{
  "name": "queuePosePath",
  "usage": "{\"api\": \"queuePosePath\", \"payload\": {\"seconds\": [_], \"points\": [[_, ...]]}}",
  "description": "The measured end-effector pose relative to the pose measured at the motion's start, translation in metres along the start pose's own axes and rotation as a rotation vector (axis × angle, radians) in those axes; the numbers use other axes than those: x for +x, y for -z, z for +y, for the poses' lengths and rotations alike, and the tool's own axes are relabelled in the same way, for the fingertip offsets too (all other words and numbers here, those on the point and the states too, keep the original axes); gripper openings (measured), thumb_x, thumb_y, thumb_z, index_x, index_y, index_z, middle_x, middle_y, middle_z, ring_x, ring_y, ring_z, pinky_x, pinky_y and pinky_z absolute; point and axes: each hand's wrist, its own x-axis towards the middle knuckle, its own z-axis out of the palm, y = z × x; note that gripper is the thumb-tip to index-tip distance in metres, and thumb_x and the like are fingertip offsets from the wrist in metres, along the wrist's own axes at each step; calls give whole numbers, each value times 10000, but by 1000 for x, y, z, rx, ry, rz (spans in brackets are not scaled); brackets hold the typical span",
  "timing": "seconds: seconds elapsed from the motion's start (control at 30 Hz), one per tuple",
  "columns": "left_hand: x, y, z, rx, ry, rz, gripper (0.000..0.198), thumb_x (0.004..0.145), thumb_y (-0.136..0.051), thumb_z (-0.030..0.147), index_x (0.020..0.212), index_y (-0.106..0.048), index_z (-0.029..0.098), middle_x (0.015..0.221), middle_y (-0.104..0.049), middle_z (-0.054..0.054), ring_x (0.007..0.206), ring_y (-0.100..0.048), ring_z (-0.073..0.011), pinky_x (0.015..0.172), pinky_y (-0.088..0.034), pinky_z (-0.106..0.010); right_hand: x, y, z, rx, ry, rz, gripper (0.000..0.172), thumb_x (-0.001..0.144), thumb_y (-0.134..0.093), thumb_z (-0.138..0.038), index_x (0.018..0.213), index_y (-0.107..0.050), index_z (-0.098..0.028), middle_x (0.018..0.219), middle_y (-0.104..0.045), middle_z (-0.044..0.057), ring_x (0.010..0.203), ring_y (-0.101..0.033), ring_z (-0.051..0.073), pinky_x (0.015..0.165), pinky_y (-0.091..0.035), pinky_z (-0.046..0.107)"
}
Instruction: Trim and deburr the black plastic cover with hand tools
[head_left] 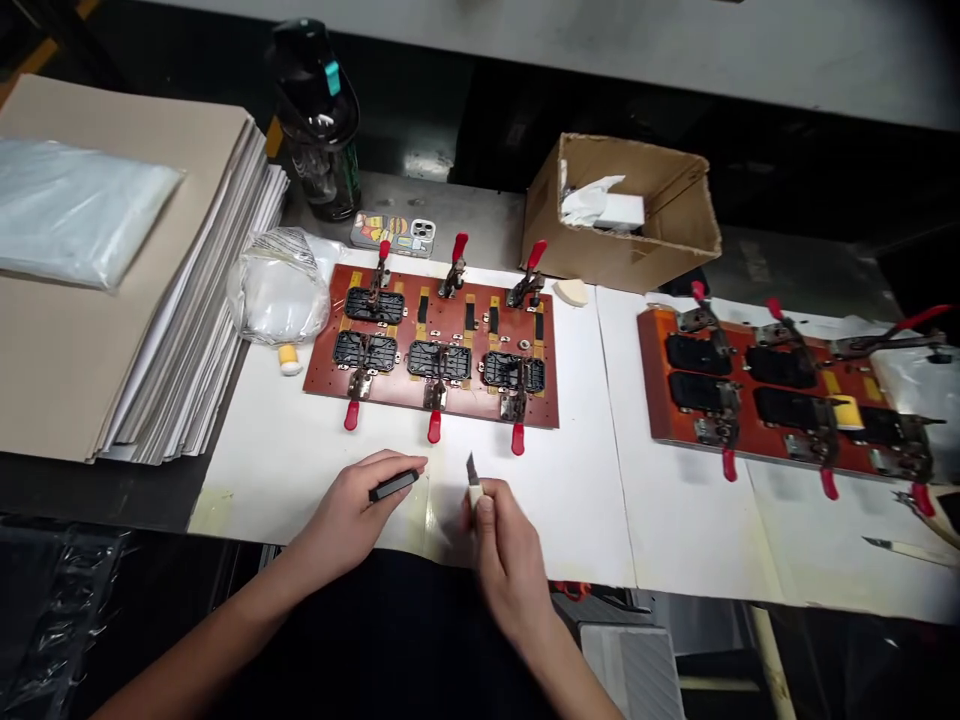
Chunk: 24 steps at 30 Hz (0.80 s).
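My left hand [352, 505] is closed round a small black plastic part [394, 486], held edge-on above the white paper. In my right hand [506, 545] is a craft knife [474, 482] with a pale handle, its blade pointing up and away from me. The two hands are apart, and the blade does not touch the black part. Just beyond them lies a reddish-brown fixture board [480, 405] with red-handled toggle clamps [434, 425]. Several black ribbed plastic parts [439, 360] sit on it, one of them in the back row at the left.
A second clamp fixture [652, 385] and another knife [907, 550] lie at the right. Behind stand a cardboard box [615, 255], a phone [394, 233] and a dark bottle [321, 150]. Stacked cardboard sheets [150, 330] and a plastic bag [277, 290] are at the left.
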Motion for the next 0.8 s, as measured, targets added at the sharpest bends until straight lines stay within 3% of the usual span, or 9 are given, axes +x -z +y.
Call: {"api": "queuePosePath", "payload": {"seconds": [0.07, 0.2, 0.43, 0.8], "points": [[1, -3, 3, -2, -60, 29, 350, 977, -519, 288, 1299, -648, 331, 1298, -605, 59, 1229, -554, -67, 1092, -430, -161, -2, -9, -25, 219, -89, -166, 303, 1102, -307, -419, 1080, -491, -179, 813, -497, 11, 706, -444, 120, 683, -364, 275], [5, -6, 14, -52, -104, 46, 473, 954, -495, 168, 1380, -597, 344, 1401, -541, 38, 1242, -547, -84, 1080, -455, -180, 3, -23, -57, 204, -12, -308, 407, 1096, -287, -471, 959, -499, -152, 794, -514, 14, 676, -409, 110, 626, -299, 274], [11, -1, 22, -75, -119, 61, 435, 1014, -483, 340, 1446, -532, 366, 1446, -506, 38, 1264, -533, -57, 1110, -420, -145, 11, -21, -65, -78, -21, -360, 477, 1077, -247, -534, 929, -503, -160, 752, -559, 10, 588, -349, 117, 586, -222, 292], [14, 2, 19, -67, -136, 62, 424, 1018, -478, 327, 1433, -535, 389, 1463, -494, 66, 1281, -515, -52, 1129, -404, -159, 11, -31, -61, -30, 9, -309, 451, 1079, -251, -496, 945, -511, -154, 781, -567, 16, 590, -357, 116, 584, -229, 286]]}}
